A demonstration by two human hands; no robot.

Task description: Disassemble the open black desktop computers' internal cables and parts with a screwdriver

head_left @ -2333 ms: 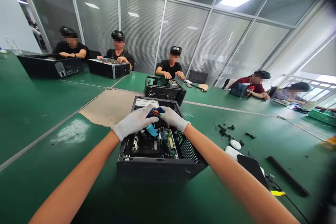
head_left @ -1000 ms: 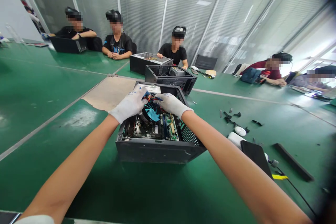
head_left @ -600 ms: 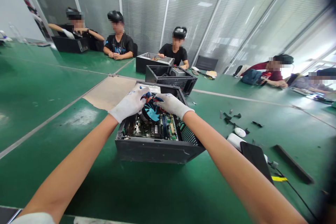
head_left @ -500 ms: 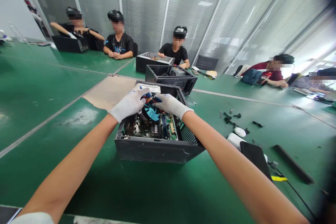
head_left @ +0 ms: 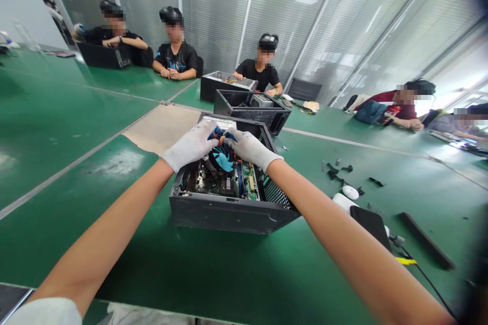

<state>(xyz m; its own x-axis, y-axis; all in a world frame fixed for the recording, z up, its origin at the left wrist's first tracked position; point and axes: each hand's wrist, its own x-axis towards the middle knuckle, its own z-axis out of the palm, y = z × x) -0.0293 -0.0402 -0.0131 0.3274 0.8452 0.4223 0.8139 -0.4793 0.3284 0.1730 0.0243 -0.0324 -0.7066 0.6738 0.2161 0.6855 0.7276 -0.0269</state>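
An opened black computer case (head_left: pixel 232 213) lies on the green table in front of me. Inside it are a blue fan (head_left: pixel 223 159) and a green circuit board (head_left: pixel 251 189). My left hand (head_left: pixel 192 143), in a white glove with blue fingertips, reaches in from the left, its fingers closed on the coloured cables (head_left: pixel 221 140) just beyond the fan. Opposite it, my gloved right hand (head_left: pixel 249 147) pinches at the same cables. The two sets of fingertips nearly meet, and the exact grip is partly hidden.
Behind the case stand another open case (head_left: pixel 232 110) and a brown sheet (head_left: pixel 163 127). To the right lie black scraps (head_left: pixel 335 175), a black device (head_left: pixel 371 223) and a dark bar (head_left: pixel 427 239). Several people sit across the table, some with cases.
The view has shifted slightly. Both hands stay at the cables, with small finger movements. At the far left, a person's hands have changed position over a case.
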